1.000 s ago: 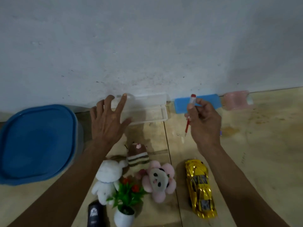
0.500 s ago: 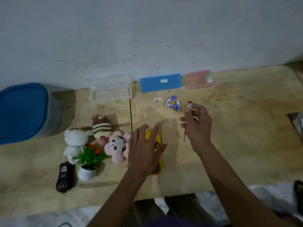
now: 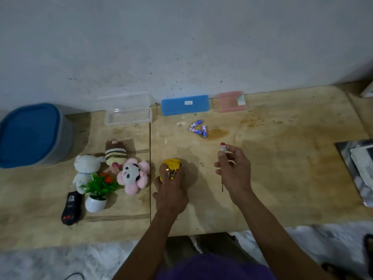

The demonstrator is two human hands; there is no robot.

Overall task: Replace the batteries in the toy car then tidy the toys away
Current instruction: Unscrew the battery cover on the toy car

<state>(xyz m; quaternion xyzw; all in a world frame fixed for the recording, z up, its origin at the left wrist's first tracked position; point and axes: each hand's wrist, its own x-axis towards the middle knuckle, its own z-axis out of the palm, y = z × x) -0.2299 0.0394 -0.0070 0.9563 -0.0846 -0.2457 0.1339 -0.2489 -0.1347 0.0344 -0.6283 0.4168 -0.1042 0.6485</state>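
Note:
The yellow toy car (image 3: 171, 165) lies on the wooden board, mostly covered by my left hand (image 3: 171, 191), whose fingers close around it. My right hand (image 3: 234, 172) hovers to the right of the car, holding a small red-handled screwdriver (image 3: 222, 147) upright, its tip pointing down. Three blue-and-white batteries (image 3: 198, 128) lie loose on the board beyond both hands. A black remote control (image 3: 70, 208) lies at the left front.
Three plush toys (image 3: 113, 166) and a small potted plant (image 3: 96, 190) sit left of the car. An open clear box (image 3: 128, 116), a blue case (image 3: 184, 108) and a pink case (image 3: 231, 102) line the wall. A blue-lidded bin (image 3: 30, 134) stands far left.
My left hand came back from the clear box and closed on the yellow car. The view pulled back and lower. My right hand kept the screwdriver.

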